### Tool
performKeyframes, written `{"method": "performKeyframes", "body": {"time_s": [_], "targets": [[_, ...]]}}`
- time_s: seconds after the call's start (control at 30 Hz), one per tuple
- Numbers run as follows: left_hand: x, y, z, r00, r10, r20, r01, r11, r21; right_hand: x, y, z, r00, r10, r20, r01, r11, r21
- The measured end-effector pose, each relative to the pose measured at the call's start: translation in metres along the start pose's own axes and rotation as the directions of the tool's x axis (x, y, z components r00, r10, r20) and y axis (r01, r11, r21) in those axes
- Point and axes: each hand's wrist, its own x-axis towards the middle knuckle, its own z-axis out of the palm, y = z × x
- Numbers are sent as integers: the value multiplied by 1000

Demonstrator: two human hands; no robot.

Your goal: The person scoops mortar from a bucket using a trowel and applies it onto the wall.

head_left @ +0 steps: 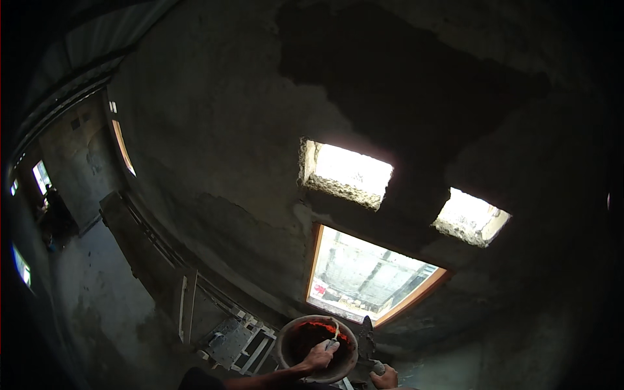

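A round bucket [282, 354] with a pale rim and a dark inside streaked bright orange is at the lower middle. My left hand [320, 356] reaches over its opening, fingers closed around a thin, pale thing [336, 332] that slants up toward the far rim. What that thing is, I cannot make out. To the right of the bucket, my right hand [386, 377] is wrapped round the handle of a trowel [367, 329]. Its dark blade points up and away, near the bottom corner of the window. The bucket's contents are too dark to tell.
Ahead rises a grey plastered wall [214, 130] with a large darker patch, two rough openings [351, 174] and a wood-framed window [416, 300]. Left of the bucket are a wooden frame [260, 351] and planks [188, 305]. A person [57, 211] is far left.
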Motion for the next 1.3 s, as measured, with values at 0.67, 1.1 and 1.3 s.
{"method": "performKeyframes", "body": {"time_s": [0.67,1.1,1.3], "targets": [[-23,-2,47,912,-172,371,269,937,-225,-87,15,35,722,462,516,-577,813,79],[41,-96,-47,973,-199,-117,230,791,566,-104,32,48,705,493,510,-639,753,156],[38,-123,-45,980,196,26,-143,613,777,-115,39,36,642,474,603,-701,682,210]]}}
